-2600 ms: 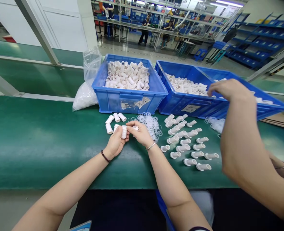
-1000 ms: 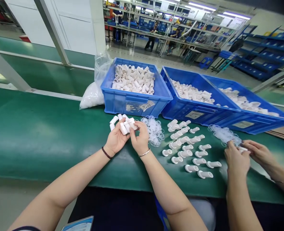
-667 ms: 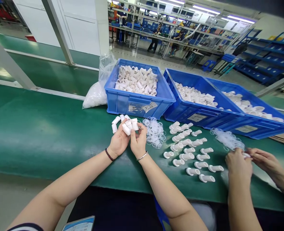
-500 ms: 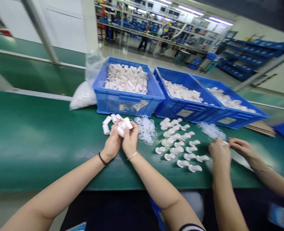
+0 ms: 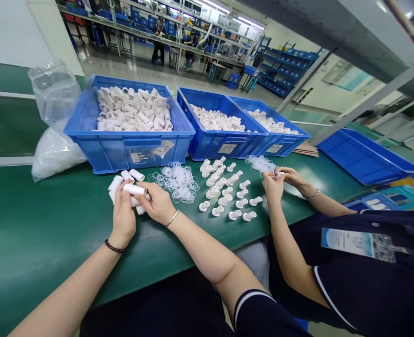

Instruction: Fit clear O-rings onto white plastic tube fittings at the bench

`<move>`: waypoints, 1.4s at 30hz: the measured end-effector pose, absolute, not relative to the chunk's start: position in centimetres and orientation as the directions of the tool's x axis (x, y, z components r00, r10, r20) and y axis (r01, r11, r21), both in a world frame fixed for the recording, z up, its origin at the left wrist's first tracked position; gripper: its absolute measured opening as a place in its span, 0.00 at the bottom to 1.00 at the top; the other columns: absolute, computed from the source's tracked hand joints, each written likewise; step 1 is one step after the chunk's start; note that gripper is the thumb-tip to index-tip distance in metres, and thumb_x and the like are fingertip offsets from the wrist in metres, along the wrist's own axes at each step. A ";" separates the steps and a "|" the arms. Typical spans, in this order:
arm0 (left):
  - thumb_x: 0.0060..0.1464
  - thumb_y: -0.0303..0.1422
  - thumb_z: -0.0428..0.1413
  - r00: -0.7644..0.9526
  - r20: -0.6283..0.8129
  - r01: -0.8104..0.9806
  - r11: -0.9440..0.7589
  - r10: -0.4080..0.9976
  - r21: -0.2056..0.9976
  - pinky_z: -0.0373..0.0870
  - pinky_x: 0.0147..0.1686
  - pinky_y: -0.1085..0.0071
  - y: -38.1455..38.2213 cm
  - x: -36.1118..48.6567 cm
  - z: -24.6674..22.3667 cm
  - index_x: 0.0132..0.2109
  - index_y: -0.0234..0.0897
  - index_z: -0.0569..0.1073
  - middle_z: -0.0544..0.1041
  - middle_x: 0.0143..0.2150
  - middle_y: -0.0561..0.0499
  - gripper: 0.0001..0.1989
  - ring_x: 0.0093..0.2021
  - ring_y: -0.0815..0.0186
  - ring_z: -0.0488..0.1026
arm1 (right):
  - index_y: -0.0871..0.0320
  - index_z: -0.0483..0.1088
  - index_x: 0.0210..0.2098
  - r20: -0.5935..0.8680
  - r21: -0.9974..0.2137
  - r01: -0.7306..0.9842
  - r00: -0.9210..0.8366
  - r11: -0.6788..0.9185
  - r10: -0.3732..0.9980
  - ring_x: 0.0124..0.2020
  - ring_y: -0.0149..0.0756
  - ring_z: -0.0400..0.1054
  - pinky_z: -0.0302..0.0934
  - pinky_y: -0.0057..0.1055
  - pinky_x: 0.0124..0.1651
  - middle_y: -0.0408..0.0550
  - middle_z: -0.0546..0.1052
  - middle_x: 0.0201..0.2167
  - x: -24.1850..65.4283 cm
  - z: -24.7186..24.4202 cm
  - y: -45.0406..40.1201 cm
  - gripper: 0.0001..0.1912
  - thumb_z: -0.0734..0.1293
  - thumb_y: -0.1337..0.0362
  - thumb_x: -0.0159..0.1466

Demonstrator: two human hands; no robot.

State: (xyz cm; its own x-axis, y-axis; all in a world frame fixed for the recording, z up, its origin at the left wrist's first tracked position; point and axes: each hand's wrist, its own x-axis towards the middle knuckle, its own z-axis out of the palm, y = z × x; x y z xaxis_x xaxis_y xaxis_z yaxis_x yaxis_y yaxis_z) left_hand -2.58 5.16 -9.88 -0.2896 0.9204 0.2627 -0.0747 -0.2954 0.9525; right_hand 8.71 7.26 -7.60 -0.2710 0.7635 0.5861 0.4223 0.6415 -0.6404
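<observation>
Several white plastic tubes (image 5: pixel 134 189) are held between my two hands above the green table. My left hand (image 5: pixel 124 217) cups them from the left, fingers closed on them. From the right, my right hand (image 5: pixel 157 203) has its fingers closed on the tubes too. Other loose white tubes (image 5: pixel 114 183) lie just behind my left hand. A heap of thin clear rings (image 5: pixel 178 182) is on the table beyond my right hand. To the right of it, several white flanged tubes (image 5: pixel 225 200) stand in loose rows.
Three blue bins (image 5: pixel 140 152) of white tubes line the back, beside a clear plastic bag (image 5: pixel 57 152). At right, a co-worker's hands (image 5: pixel 273 185) work near a second ring pile (image 5: pixel 260 164). A blue tray (image 5: pixel 371 157) is farther right.
The head view has swung right, showing more of the co-worker. My hands have moved slightly apart, and a tube now lies lengthwise between them.
</observation>
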 end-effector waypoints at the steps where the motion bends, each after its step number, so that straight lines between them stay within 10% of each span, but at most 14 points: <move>1: 0.61 0.48 0.43 -0.306 0.247 -0.057 -0.276 0.919 0.959 0.65 0.55 0.64 5.3 -2.6 -10.0 0.58 0.40 0.64 0.68 0.57 0.44 0.24 0.56 0.61 0.67 | 0.57 0.66 0.51 0.571 -0.642 0.438 -0.275 0.630 0.773 0.45 0.34 0.68 0.63 0.29 0.49 0.50 0.74 0.45 8.5 -7.6 7.2 0.20 0.59 0.53 0.66; 8: 0.61 0.47 0.42 -0.092 0.165 -0.132 -0.177 0.982 0.975 0.70 0.37 0.69 4.3 -2.1 -9.4 0.57 0.38 0.63 0.72 0.46 0.44 0.24 0.39 0.66 0.71 | 0.56 0.67 0.51 0.561 -0.535 0.626 -0.239 0.567 0.793 0.47 0.36 0.69 0.63 0.32 0.50 0.51 0.74 0.48 13.4 -2.8 6.6 0.17 0.58 0.56 0.67; 13: 0.57 0.42 0.50 0.312 0.079 0.152 -0.132 0.947 0.980 0.69 0.41 0.67 3.1 -1.7 -8.4 0.51 0.38 0.69 0.74 0.41 0.47 0.18 0.40 0.64 0.71 | 0.59 0.63 0.52 0.476 -0.350 0.935 0.130 0.052 0.870 0.38 0.44 0.71 0.63 0.37 0.41 0.55 0.75 0.41 26.7 3.0 9.7 0.22 0.60 0.52 0.64; 19: 0.57 0.42 0.49 0.486 0.012 0.301 -0.180 0.874 0.936 0.70 0.41 0.66 3.1 -1.9 -8.3 0.47 0.39 0.72 0.76 0.43 0.47 0.16 0.40 0.62 0.73 | 0.61 0.65 0.48 0.024 0.024 0.931 0.365 -0.365 0.931 0.42 0.46 0.71 0.61 0.35 0.41 0.60 0.75 0.42 37.5 3.3 15.9 0.19 0.60 0.55 0.65; 42: 0.56 0.43 0.49 0.488 -0.007 0.348 -0.187 0.873 0.919 0.71 0.43 0.65 3.6 -2.1 -8.5 0.48 0.38 0.72 0.76 0.44 0.46 0.18 0.41 0.61 0.73 | 0.60 0.63 0.52 0.012 0.049 0.972 0.230 -0.231 0.973 0.47 0.47 0.70 0.61 0.37 0.46 0.60 0.74 0.45 35.1 1.3 18.8 0.25 0.63 0.50 0.62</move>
